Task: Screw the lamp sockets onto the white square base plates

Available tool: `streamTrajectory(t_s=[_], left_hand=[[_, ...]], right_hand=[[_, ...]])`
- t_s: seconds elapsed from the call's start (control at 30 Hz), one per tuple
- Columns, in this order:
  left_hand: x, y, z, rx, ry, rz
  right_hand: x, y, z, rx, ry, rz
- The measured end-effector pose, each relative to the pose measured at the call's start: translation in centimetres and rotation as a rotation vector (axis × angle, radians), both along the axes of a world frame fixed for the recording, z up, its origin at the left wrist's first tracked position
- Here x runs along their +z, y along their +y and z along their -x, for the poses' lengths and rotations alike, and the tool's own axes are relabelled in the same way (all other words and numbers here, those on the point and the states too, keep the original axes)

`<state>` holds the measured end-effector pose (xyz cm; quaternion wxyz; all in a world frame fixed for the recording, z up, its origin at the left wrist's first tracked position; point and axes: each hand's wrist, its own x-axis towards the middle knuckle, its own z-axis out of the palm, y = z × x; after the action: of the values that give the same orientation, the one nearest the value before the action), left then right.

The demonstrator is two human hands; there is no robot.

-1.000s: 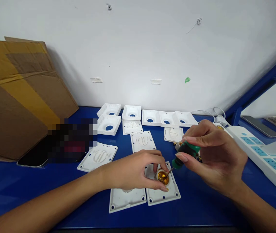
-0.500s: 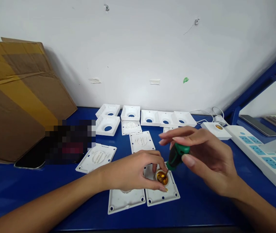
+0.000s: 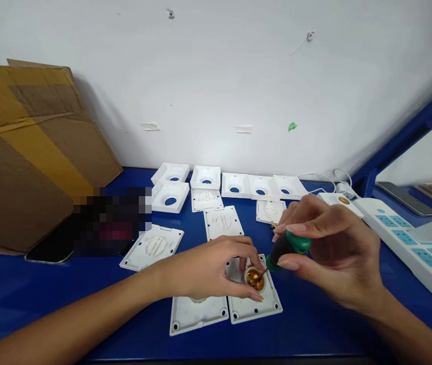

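Currently pinching round gold-lined socket (image 3: pixel 254 279) between thumb and fingers of left hand (image 3: pixel 223 266), atop square white plastic plate (image 3: pixel 257 310); gripping green-and-black-handled screwdriver (image 3: pixel 285 248) in right hand (image 3: pixel 339 248), tilted over plate's right edge, into socket.

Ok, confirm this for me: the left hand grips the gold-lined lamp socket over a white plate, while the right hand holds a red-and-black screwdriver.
One correction: the screwdriver is green and black, not red and black, as the head view shows. The right hand does hold it, and the left hand grips the gold-lined lamp socket over a white plate.
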<state>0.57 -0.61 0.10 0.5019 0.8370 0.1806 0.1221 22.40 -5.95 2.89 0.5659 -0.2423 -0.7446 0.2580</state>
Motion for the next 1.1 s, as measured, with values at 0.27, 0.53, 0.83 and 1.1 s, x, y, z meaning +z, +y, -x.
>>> streamTrajectory(t_s=[0.27, 0.53, 0.83, 1.1], left_hand=[[0.0, -0.4, 0.0, 0.059, -0.009, -0.009], [0.5, -0.2, -0.1, 0.041, -0.005, 0.01], [0.2, -0.3, 0.1, 0.035, -0.012, -0.008], [0.1, -0.1, 0.0, 0.029, -0.022, 0.0]], right_hand=[[0.2, 0.6, -0.5, 0.009, -0.153, -0.03], [0.4, 0.2, -0.2, -0.02, -0.14, -0.023], [0.8, -0.1, -0.2, 0.111, -0.156, 0.005], [1.0, -0.2, -0.1, 0.028, -0.232, -0.078]])
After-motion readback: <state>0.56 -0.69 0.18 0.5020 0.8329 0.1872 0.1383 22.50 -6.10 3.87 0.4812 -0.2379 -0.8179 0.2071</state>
